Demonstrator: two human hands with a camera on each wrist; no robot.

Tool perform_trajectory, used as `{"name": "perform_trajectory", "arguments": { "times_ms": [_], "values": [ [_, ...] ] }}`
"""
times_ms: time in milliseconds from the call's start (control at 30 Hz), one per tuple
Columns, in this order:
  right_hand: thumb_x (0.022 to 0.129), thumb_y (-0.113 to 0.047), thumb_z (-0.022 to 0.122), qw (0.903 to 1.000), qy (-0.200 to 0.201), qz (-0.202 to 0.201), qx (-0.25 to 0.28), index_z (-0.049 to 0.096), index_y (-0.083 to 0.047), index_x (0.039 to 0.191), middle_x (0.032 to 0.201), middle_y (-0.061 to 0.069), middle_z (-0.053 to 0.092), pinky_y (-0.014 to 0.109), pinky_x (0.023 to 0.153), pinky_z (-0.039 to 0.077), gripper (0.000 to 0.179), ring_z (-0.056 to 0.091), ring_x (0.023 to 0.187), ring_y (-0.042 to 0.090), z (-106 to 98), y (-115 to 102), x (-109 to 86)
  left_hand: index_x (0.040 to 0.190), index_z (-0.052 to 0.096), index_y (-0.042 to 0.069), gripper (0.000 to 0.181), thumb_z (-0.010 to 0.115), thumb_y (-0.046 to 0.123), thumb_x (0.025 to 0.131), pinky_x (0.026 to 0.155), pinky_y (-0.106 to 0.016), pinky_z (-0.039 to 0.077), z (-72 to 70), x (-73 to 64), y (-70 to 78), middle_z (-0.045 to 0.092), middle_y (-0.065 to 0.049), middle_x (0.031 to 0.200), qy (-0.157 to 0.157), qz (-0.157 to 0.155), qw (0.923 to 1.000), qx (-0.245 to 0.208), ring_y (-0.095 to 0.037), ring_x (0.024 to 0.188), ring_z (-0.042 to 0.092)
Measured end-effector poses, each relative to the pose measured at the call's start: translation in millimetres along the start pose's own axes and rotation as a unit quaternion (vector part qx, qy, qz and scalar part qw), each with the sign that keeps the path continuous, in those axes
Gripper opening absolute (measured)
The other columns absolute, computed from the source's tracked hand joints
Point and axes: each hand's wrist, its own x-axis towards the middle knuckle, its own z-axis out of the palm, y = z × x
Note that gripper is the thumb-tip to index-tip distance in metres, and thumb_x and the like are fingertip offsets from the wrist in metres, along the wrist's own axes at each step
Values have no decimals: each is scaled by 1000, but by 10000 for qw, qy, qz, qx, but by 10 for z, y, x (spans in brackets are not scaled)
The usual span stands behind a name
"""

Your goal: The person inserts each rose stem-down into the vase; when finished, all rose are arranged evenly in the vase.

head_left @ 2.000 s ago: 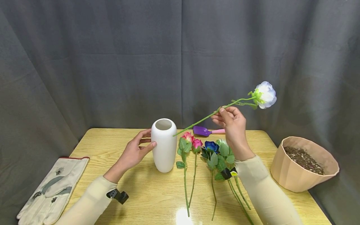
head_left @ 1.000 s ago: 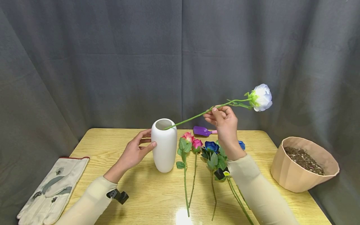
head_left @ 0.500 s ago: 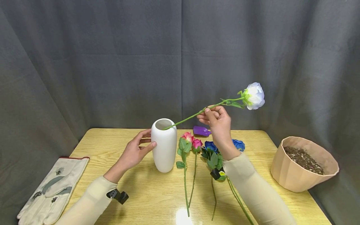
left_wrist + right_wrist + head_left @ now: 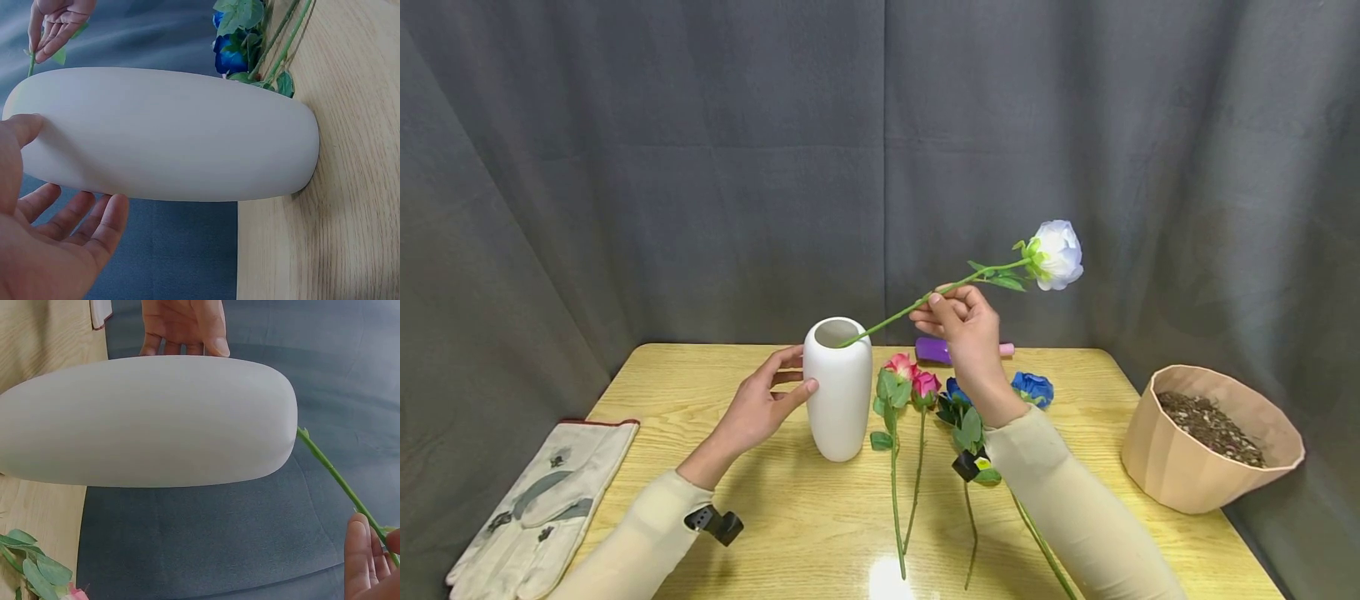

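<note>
Grey curtain (image 4: 760, 167) hangs in folds behind and around the wooden table (image 4: 805, 525), and a patch of bright glare shows at its near edge. We see the white vase (image 4: 838, 408) standing upright on the table, a little left of the middle, its mouth facing up. Our left hand (image 4: 760, 408) holds its left side, the thumb laid against the near face and the fingers, slightly apart, on the far side. Our right hand (image 4: 967, 337) is raised above the table, thumb and forefinger clamped on the stem of the white flower (image 4: 1058, 254), the other fingers bent behind it. We see the flower slanting, its bloom high to the right and its stem end at the mouth of the vase, crossing the right rim; whether it touches the inner wall we cannot tell.

Just right of the vase lie two pink flowers (image 4: 927, 384), heads away from us and stems towards us. Next to them we find blue flowers (image 4: 1033, 388), partly hidden by the right arm. Behind lies a purple scoop (image 4: 933, 350) with a pink handle, partly covered by the right hand. At the far right stands a peach pot (image 4: 1180, 467) with dark soil (image 4: 1210, 425) inside; at the far left lie pale gloves (image 4: 550, 500) with a red edge.
</note>
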Motion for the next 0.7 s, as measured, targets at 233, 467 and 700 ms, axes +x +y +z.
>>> {"name": "perform_trajectory", "arguments": {
  "times_ms": [233, 467, 700],
  "values": [
    [99, -13, 63, 10000, -10, 28, 10, 55, 1, 112, 91, 0, 73, 27, 81, 62, 21, 74, 83, 12, 38, 25, 12, 150, 39, 22, 66, 65, 47, 95, 102, -54, 51, -1, -5, -4, 52, -11, 144, 9, 35, 10000, 8, -35, 128, 58],
    [99, -13, 63, 9994, -76, 255, 220, 59, -7, 106, 94, 0, 71, 27, 81, 61, 10, 74, 87, 12, 89, 1, 17, 150, 39, 22, 66, 65, 47, 95, 102, -53, 52, -4, -2, -6, 52, -10, 144, 15, 25, 10000, -2, -36, 128, 58],
    [99, -15, 62, 9989, -161, 416, 165, 61, -8, 106, 96, -2, 73, 27, 80, 61, 10, 73, 88, 11, 122, 25, 50, 150, 40, 22, 65, 66, 47, 95, 101, -53, 53, -2, -6, -12, 52, -10, 144, 0, 27, 10000, -44, -36, 128, 57]
  ]
}}
